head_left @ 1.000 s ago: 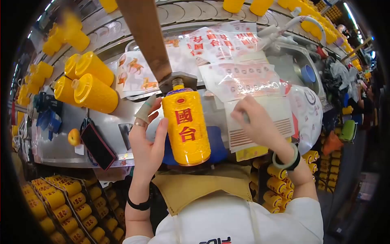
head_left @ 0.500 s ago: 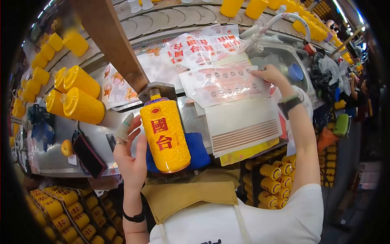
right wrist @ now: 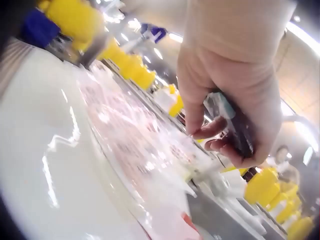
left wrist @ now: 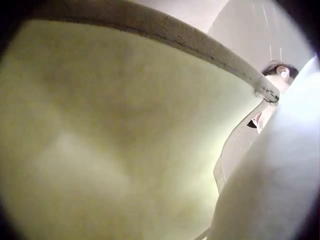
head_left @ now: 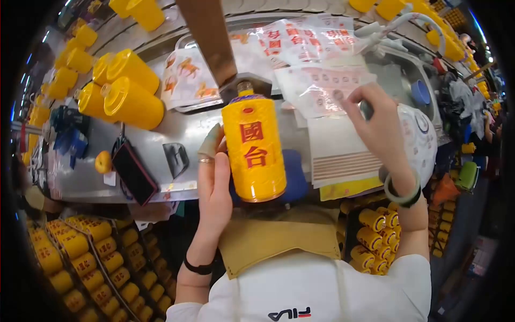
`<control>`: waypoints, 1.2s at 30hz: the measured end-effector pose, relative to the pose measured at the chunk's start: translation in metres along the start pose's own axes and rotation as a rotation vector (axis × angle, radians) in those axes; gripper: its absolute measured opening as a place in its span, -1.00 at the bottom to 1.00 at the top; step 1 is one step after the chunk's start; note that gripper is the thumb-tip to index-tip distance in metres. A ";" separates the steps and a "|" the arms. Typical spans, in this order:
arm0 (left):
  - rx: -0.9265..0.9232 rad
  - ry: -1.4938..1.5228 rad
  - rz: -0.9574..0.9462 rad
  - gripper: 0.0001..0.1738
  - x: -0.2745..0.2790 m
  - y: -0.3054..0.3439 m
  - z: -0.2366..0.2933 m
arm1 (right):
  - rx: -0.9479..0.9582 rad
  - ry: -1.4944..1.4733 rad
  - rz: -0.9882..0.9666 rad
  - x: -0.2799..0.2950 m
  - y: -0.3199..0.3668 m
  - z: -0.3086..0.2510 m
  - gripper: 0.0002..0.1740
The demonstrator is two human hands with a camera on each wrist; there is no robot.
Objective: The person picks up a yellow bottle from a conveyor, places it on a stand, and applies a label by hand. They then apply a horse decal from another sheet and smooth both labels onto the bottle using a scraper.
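Observation:
A yellow textured bottle (head_left: 253,177) with red characters stands tilted in front of the body, its neck at a dark bracket (head_left: 263,86) on a wooden post. My left hand (head_left: 213,185) rests along the bottle's left side, fingers and thumb at its edge, one finger in a pale cover. My right hand (head_left: 378,121) is over the right edge of a sheet of small round labels (head_left: 306,80). Its fingers curl round a small dark piece with a clear greenish part (right wrist: 240,130) in the palm; its kind I cannot tell. The left wrist view shows only apron, sleeve and part of a person.
A blue cloth (head_left: 295,174) lies behind the bottle. Left are yellow canisters (head_left: 134,102), a phone (head_left: 134,174) and a small round yellow item (head_left: 103,162). White striped sheets (head_left: 338,139) and a sink (head_left: 394,72) are at right. A conveyor (head_left: 322,11) runs behind.
My right hand reached out to the far right of the label sheet, then drew back a little toward the body. My left hand has closed in on the bottle's side. The head view has shifted.

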State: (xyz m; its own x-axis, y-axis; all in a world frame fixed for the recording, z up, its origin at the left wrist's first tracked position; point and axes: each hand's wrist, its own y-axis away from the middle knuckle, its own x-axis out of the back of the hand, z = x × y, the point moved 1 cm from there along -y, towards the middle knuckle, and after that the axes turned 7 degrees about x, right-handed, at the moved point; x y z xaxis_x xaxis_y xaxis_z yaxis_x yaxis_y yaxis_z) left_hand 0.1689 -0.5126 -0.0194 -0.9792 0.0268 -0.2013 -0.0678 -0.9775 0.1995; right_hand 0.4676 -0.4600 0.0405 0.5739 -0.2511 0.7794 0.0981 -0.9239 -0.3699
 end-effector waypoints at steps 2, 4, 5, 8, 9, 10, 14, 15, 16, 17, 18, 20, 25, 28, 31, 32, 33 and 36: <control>0.004 0.066 -0.065 -0.36 -0.002 0.004 0.000 | 0.050 -0.234 -0.081 -0.008 0.017 -0.054 -0.83; 0.026 0.142 -0.113 -0.29 0.002 0.008 -0.007 | 0.039 -0.586 -0.118 -0.018 0.031 -0.093 -0.84; 0.016 0.146 -0.133 -0.26 0.002 0.010 -0.009 | 0.002 -0.643 -0.138 -0.027 0.040 -0.102 -0.84; -0.017 0.248 -0.209 -0.25 0.003 0.016 -0.007 | -0.076 -0.686 -0.142 -0.060 0.061 -0.108 -0.85; 0.004 0.210 -0.211 -0.22 0.002 0.019 -0.005 | -0.117 -0.672 -0.128 -0.066 0.065 -0.108 -0.86; 0.026 0.172 -0.212 -0.16 0.001 0.021 -0.005 | -0.117 -0.672 -0.134 -0.067 0.068 -0.109 -0.86; 0.017 0.124 -0.188 0.03 -0.003 0.022 -0.007 | -0.301 -0.647 -0.171 -0.068 0.077 -0.108 -0.83; 0.022 0.135 -0.187 0.03 -0.002 0.022 -0.008 | -0.371 -0.698 -0.166 -0.068 0.078 -0.107 -0.81; 0.025 0.136 -0.187 0.03 0.000 0.022 -0.008 | -0.374 -0.697 -0.168 -0.068 0.079 -0.105 -0.81; 0.021 0.120 -0.199 0.03 0.001 0.022 -0.009 | -0.395 -0.772 -0.185 -0.069 0.080 -0.100 -0.82; 0.018 0.104 -0.209 0.03 0.003 0.021 -0.009 | -0.418 -0.848 -0.204 -0.070 0.082 -0.096 -0.82; 0.035 0.108 -0.218 0.04 0.006 0.022 -0.009 | -0.427 -0.882 -0.205 -0.069 0.082 -0.089 -0.87; 0.098 0.256 -0.194 0.08 0.007 0.023 -0.004 | -0.470 -0.924 -0.265 -0.068 0.079 -0.085 -0.79; 0.031 0.144 -0.253 0.11 0.009 0.023 -0.010 | -0.383 -0.883 -0.302 -0.075 0.082 -0.084 -0.68; 0.001 0.050 -0.220 0.15 0.002 0.024 -0.012 | -0.409 -0.933 -0.299 -0.076 0.084 -0.084 -0.65; 0.003 0.051 -0.219 0.15 0.002 0.025 -0.012 | -0.424 -0.944 -0.304 -0.074 0.083 -0.085 -0.65; -0.003 0.060 -0.222 0.16 0.002 0.025 -0.012 | -0.438 -0.955 -0.307 -0.074 0.082 -0.085 -0.64; -0.004 0.064 -0.218 0.16 0.001 0.026 -0.013 | -0.436 -0.951 -0.300 -0.075 0.083 -0.085 -0.64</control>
State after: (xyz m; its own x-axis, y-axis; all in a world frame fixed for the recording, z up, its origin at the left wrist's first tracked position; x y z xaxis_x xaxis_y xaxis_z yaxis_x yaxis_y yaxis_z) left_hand 0.1692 -0.5408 -0.0268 -0.9272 0.2242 -0.3001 -0.2756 -0.9509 0.1410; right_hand 0.3638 -0.5422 -0.0054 0.9876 0.1546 0.0286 0.1498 -0.9805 0.1273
